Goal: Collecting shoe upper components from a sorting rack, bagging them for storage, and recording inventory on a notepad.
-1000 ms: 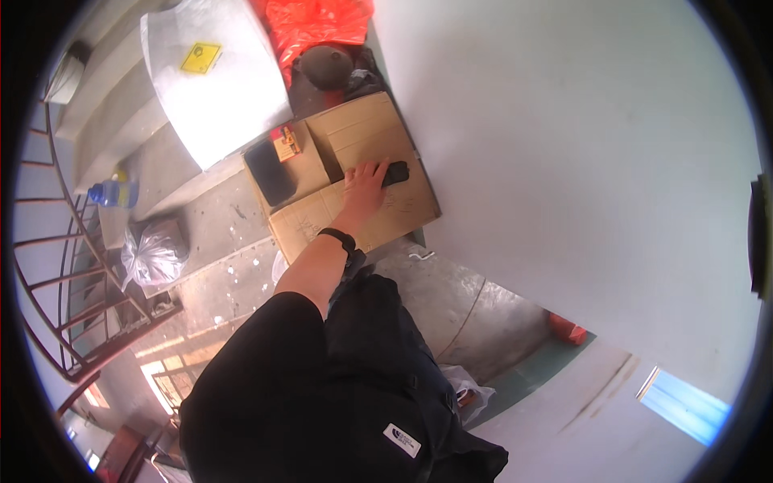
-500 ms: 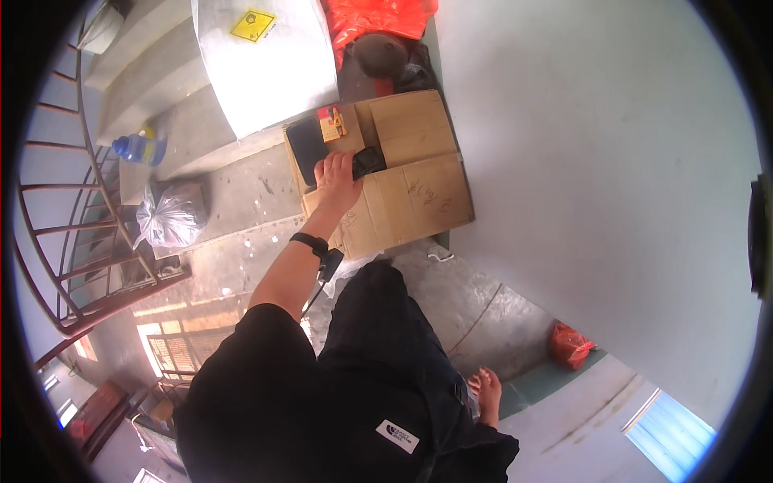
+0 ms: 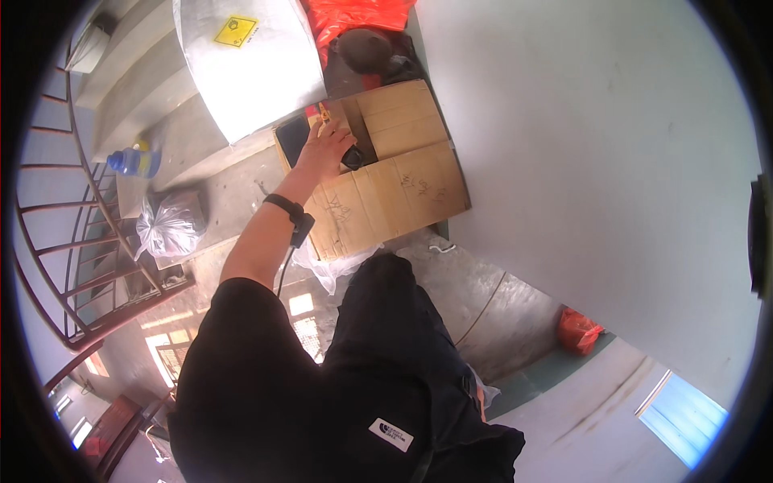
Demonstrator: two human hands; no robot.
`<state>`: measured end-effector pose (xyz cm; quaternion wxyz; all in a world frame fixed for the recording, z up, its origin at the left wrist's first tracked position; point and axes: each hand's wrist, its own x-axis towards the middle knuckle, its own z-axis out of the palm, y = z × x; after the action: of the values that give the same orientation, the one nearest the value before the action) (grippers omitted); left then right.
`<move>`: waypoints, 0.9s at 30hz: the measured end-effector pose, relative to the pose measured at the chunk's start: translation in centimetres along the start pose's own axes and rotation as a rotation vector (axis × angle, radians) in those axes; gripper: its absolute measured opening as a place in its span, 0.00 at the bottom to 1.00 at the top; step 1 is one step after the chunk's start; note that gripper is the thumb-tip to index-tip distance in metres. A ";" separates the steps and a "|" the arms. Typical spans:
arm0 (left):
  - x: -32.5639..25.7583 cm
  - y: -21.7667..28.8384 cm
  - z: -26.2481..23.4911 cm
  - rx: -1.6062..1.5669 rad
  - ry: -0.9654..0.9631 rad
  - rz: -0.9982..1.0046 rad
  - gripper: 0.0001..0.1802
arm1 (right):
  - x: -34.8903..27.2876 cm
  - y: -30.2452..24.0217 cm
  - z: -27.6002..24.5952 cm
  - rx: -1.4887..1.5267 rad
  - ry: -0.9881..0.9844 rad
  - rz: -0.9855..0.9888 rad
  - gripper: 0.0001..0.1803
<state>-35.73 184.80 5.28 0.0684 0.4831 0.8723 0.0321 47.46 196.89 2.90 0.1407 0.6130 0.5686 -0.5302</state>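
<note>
My left hand (image 3: 324, 151) reaches over the top of a large cardboard box (image 3: 394, 189), fingers spread and pointing away from me. Its fingertips are at a small red and yellow packet (image 3: 320, 111), which they partly cover. Close beside the thumb side lies a small black object (image 3: 353, 158), partly hidden by the hand. A flat black, tablet-like thing (image 3: 292, 138) lies to the left of the hand. A black band with a small cabled device (image 3: 299, 225) is on my left wrist. Low on the right, only a sliver of my right hand (image 3: 482, 401) shows beside pale thin plastic; its fingers are hidden.
Behind the box stand a white sack (image 3: 250, 68), a red plastic bag (image 3: 354, 18) and a dark round object (image 3: 366, 50). Concrete steps, a metal railing (image 3: 76, 241), a blue jug (image 3: 133, 163) and a tied bag (image 3: 169, 225) are leftward. A wall borders the right.
My left hand has moved forward across the box from the small black object toward the packet. My right hand has dropped mostly out of sight. The whole view has shifted slightly.
</note>
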 end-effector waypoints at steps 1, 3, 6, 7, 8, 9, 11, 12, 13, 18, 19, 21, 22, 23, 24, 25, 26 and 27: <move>0.2 -0.3 -0.4 0.040 -0.054 0.034 0.35 | -0.2 0.8 0.4 0.076 -0.015 0.054 0.18; 0.8 -0.8 -1.1 0.053 -0.091 0.082 0.35 | -0.2 2.1 1.2 0.109 0.014 0.083 0.18; 1.4 -2.1 -1.4 0.131 -0.165 0.162 0.34 | -1.1 0.2 1.9 0.149 0.040 0.076 0.18; 1.4 -2.6 -1.5 0.108 -0.191 0.199 0.35 | -1.6 -1.5 2.0 0.160 0.035 0.037 0.18; 0.8 -3.4 -1.7 0.093 -0.223 0.219 0.35 | -2.1 -5.7 2.1 0.157 0.016 0.036 0.18; 0.6 -4.1 -1.7 0.125 -0.274 0.241 0.35 | -3.4 -11.2 2.2 0.001 0.012 0.023 0.18; 2.3 -4.0 -1.6 0.125 -0.286 0.330 0.33 | -4.6 -14.3 2.5 -0.136 0.040 0.030 0.18; 3.2 -3.8 -1.6 0.130 -0.296 0.406 0.32 | -4.8 -14.2 2.7 -0.011 0.040 0.027 0.19; 3.7 -3.7 -1.7 0.129 -0.299 0.420 0.32 | -4.9 -14.5 3.1 0.113 0.037 0.023 0.19; 3.5 -4.9 -1.4 0.103 -0.338 0.550 0.34 | -5.6 -17.8 3.8 0.218 0.026 0.058 0.17; 3.2 -5.0 -1.7 0.086 -0.315 0.539 0.35 | -5.8 -18.2 3.9 0.217 0.036 0.066 0.17; 2.5 -4.8 -2.0 0.112 -0.311 0.523 0.36 | -5.9 -18.0 4.2 0.218 0.046 0.077 0.17; 2.1 -4.7 -2.2 0.138 -0.303 0.503 0.38 | -5.7 -17.6 4.3 0.178 0.052 0.085 0.18; 1.7 -4.2 -2.4 0.136 -0.305 0.505 0.38 | -5.5 -16.9 4.3 0.137 0.060 0.093 0.18; 1.4 -3.7 -2.6 0.095 -0.267 0.452 0.39 | -5.3 -16.1 4.4 0.136 0.061 0.095 0.18; 1.0 -3.0 -2.8 0.054 -0.229 0.399 0.39 | -5.1 -14.7 4.4 0.122 0.029 0.036 0.18; 1.2 -1.9 -2.2 0.050 -0.225 0.409 0.39 | -4.9 -12.8 4.5 0.114 0.006 -0.020 0.19; 1.5 -0.5 -1.2 -0.033 -0.193 0.390 0.40 | -4.2 -9.7 4.7 0.131 0.012 -0.018 0.18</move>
<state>-37.12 185.80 6.24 0.1520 0.6423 0.7511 0.0128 37.84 193.98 8.57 0.0920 0.6189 0.5390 -0.5639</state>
